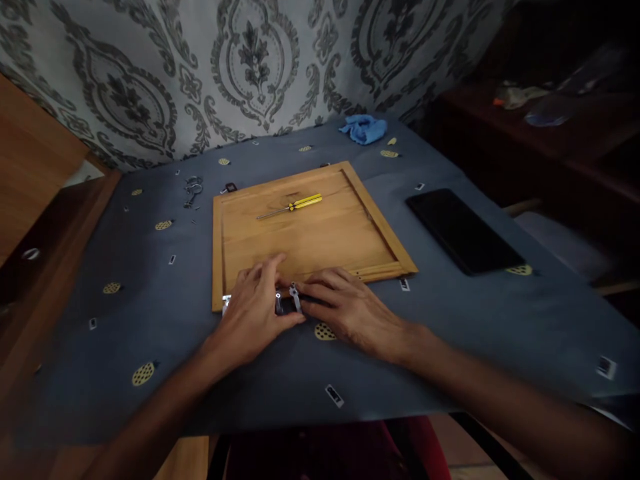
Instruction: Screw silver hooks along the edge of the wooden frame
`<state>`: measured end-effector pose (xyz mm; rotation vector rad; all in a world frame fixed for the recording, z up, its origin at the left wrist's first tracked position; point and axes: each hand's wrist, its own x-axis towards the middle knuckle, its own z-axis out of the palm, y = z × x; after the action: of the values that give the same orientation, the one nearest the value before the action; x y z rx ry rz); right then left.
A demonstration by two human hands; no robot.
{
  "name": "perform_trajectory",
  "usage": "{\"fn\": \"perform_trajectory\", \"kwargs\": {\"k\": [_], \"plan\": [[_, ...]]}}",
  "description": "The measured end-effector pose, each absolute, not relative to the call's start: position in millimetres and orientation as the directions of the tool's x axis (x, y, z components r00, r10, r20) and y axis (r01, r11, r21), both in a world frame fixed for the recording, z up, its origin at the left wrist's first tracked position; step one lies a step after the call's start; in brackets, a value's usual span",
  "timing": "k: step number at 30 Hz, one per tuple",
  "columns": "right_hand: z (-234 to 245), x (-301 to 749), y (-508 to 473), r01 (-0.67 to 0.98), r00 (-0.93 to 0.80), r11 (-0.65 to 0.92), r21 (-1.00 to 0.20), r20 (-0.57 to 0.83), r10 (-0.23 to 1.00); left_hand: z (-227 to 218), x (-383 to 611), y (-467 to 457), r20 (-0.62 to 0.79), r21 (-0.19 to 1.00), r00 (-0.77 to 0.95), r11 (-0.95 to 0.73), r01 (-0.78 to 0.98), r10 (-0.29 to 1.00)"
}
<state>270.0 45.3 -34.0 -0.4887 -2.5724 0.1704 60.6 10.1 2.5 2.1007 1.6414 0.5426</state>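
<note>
A framed wooden panel point(300, 233), like a cabinet door, lies flat on the cloth. At its near edge, a small silver metal hinge point(295, 298) stands between my two hands. My left hand point(253, 303) curls around its left side, with the thumb against its lower end and the index finger raised. From the other side, the bent fingers of my right hand point(353, 307) press against the hinge; their tips are partly hidden. Another metal fitting point(227, 303) shows at the panel's near left corner. A yellow-handled screwdriver point(295, 205) rests on the panel.
Loose metal hardware point(193, 190) lies left of the panel on the blue-grey tablecloth point(200, 393). A black tablet-like slab point(465, 230) is at the right. A blue cloth point(363, 129) sits at the back by the patterned curtain point(255, 60). Wooden furniture point(40, 167) borders the left side.
</note>
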Motion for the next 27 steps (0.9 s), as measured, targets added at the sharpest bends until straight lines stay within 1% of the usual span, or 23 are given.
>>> {"fn": "perform_trajectory", "kwargs": {"k": [6,14,20,27], "plan": [[-32.4,270.2,44.2,0.316,-0.810,0.915,-0.249,0.431,0.397,2.2,58.0,8.8,0.045,0.543,0.253,-0.236,0.806,0.967],[-30.9,270.5,43.6,0.330,-0.814,0.908,-0.259,0.408,0.413,2.1,53.9,7.1,0.052,0.571,0.264,-0.245,0.783,0.963],[-32.0,270.2,43.8,0.333,-0.809,0.914,-0.231,0.427,0.403,4.8,51.1,7.9,0.095,0.571,0.243,-0.253,0.781,0.965],[-33.8,271.0,44.5,0.336,-0.808,0.914,-0.227,0.429,0.403,5.2,54.8,7.5,0.055,0.575,0.258,-0.242,0.781,0.965]]}}
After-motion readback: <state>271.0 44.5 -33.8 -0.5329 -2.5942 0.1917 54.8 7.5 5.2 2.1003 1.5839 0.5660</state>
